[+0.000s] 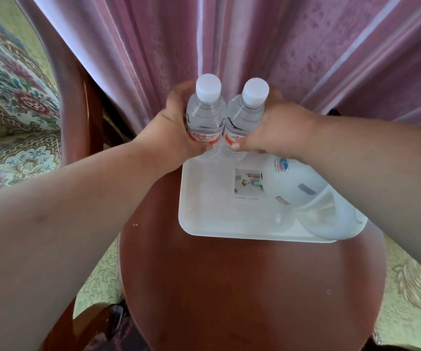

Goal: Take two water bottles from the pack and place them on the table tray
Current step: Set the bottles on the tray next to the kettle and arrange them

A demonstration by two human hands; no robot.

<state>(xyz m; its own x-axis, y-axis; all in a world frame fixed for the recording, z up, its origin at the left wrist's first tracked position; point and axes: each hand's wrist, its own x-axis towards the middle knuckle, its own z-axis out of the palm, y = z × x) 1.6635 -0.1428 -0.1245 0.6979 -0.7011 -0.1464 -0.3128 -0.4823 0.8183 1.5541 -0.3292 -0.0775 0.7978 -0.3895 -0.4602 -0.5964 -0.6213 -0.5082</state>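
The left hand [176, 127] was wrapped tight around the left bottle [204, 115] and the right hand [275, 127] around the right bottle [246, 117], the two upright bottles touching side by side, their bases at the far rim of the white tray [204, 224]; whether they rested on it could not be told. A white kettle [303, 188] filled the tray's right half, leaving its left half bare, and the tray sat toward the far right edge of the round wooden table [229, 287]. Pink curtains [229, 46] hung close behind the bottles, and an upholstered chair [14, 97] stood to the left.
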